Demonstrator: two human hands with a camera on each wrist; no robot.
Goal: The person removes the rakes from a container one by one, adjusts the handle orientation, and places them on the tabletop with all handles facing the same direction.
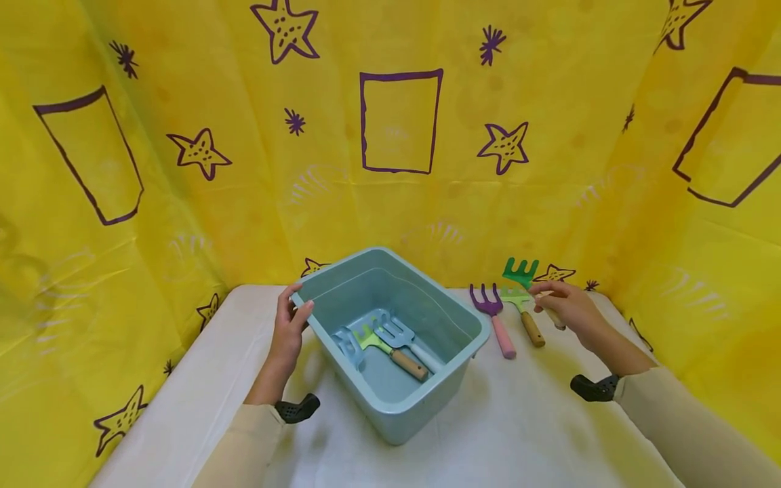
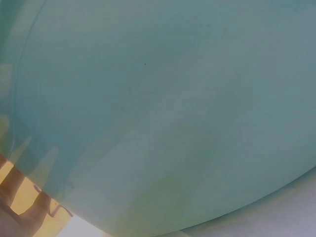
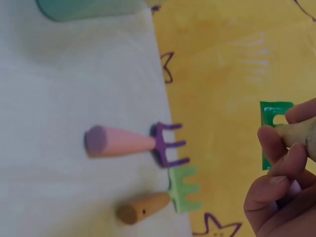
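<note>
My left hand (image 1: 287, 342) grips the left rim of a blue-grey plastic bin (image 1: 396, 425), which stands turned cornerwise on the table. Inside it lie a light-blue hand fork (image 1: 395, 332), a lime-green hand rake with a wooden handle (image 1: 407, 364) and another blue tool (image 1: 349, 347), its shape partly unclear. To the right of the bin, my right hand (image 1: 575, 310) holds a green hand rake (image 3: 269, 109) by its pale handle, tines pointing away; fingers hide part of that handle. Under and beside this hand lie a purple fork with a pink handle (image 1: 503, 337) and a light-green rake with a wooden handle (image 1: 532, 329).
A white cloth covers the table (image 1: 518, 434). Yellow sheeting (image 1: 396, 224) with purple stars and outlines rises behind the table and on both sides. The bin's outer wall (image 2: 163, 123) fills most of the left wrist view.
</note>
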